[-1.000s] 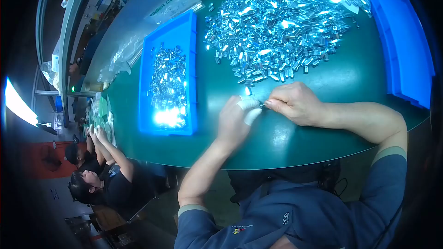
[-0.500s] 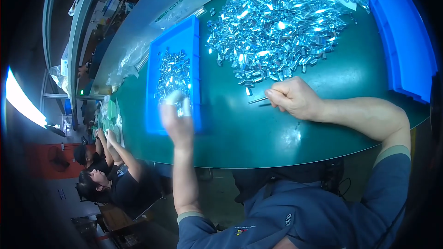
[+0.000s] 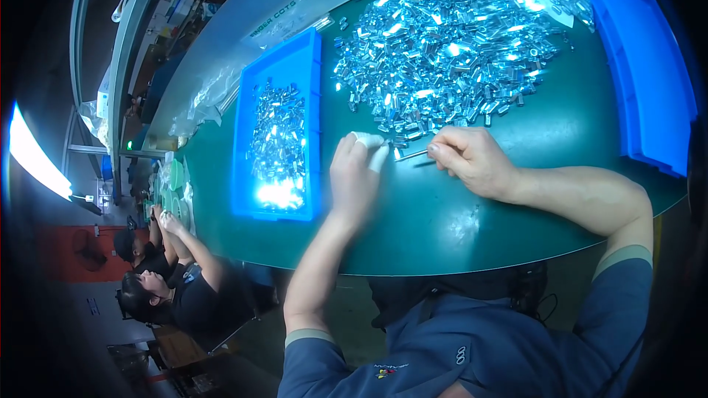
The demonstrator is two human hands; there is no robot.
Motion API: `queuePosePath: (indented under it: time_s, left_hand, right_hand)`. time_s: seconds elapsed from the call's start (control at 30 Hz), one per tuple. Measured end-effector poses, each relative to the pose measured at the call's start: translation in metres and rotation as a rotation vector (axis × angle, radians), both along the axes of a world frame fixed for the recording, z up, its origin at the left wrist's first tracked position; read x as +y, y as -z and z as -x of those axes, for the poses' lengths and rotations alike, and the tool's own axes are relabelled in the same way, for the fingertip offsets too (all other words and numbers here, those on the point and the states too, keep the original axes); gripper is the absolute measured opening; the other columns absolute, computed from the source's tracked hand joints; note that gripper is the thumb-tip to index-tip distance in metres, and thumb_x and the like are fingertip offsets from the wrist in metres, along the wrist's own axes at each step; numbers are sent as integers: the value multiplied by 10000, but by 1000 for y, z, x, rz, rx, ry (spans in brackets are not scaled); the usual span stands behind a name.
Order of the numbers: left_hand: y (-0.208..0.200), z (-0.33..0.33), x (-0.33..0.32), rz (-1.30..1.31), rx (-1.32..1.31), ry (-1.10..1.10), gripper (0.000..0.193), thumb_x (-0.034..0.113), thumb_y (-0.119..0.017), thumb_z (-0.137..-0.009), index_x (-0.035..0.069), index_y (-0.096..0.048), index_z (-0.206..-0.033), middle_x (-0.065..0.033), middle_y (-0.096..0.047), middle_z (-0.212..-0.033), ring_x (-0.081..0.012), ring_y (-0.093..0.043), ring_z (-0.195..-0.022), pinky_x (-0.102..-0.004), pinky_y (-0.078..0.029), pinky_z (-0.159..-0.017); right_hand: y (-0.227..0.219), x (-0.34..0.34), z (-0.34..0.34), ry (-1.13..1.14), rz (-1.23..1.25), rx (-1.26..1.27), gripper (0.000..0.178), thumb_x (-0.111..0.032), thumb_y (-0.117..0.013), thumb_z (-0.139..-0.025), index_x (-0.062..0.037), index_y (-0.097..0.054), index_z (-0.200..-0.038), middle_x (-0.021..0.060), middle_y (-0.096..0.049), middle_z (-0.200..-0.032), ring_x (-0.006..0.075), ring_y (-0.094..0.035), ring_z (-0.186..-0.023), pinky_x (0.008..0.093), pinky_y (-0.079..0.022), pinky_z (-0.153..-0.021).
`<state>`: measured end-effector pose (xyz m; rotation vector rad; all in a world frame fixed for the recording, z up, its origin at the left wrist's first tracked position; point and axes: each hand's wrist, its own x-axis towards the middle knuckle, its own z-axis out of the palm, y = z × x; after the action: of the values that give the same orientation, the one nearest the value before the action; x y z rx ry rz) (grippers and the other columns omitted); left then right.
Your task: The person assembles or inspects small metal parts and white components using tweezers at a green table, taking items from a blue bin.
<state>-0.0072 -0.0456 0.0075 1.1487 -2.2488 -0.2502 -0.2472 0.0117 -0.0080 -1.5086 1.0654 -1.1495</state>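
A slim metal rod-like tool [image 3: 414,155] is gripped in the closed fingers of my right hand [image 3: 478,162], its tip pointing left. Facing that tip, my left hand [image 3: 355,177] wears white finger cots [image 3: 367,140] and has its thumb and finger drawn together. What sits between them, if anything, is too small to make out. Just beyond both hands spreads a large pile of small shiny metal pieces [image 3: 450,51], a few lying loose at its near edge. To the left, a blue tray [image 3: 313,118] holds many similar metal pieces [image 3: 276,133].
The green tabletop [image 3: 435,221] curves along its near edge. A second blue tray [image 3: 641,66] stands at the right. Clear plastic bags [image 3: 276,26] lie at the back left, beside a metal frame [image 3: 140,37]. Two people [image 3: 177,287] work farther left.
My left hand has moved right, from over the blue tray to near the rod's tip, and its fingers have come together. The right hand stays almost in place with the rod.
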Motion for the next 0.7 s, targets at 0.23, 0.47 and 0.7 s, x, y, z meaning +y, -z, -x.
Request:
queuePosePath:
  time_s: [0.23, 0.47, 0.7]
  left_hand:
    - [-15, -8, 22, 25, 112, 82, 207, 3, -799, -826, 38, -670, -983, -119, -687, -948, -290, -662, -870, -371, -537, -743]
    - [4, -2, 28, 75, 215, 178, 231, 85, -818, -812, 68, -689, -1003, -119, -663, -915, -337, -643, -836, -419, -535, -707]
    - [16, -8, 41, 38, 261, 203, 225, 146, -786, -841, 44, -648, -987, -122, -603, -935, -346, -613, -872, -448, -521, -733]
  right_hand:
    - [-8, -9, -4, 7, -48, 17, 187, -166, -593, -1036, -6, -670, -974, 35, -660, -797, 93, -590, -659, 261, -477, -592]
    - [-2, 3, -5, 34, -98, 90, 124, -85, -618, -991, 6, -694, -956, 49, -667, -775, 118, -594, -640, 282, -476, -596]
    - [-2, 7, -9, -95, -23, 214, 124, -51, -606, -984, 24, -704, -987, 65, -683, -784, 113, -602, -632, 265, -477, -577]
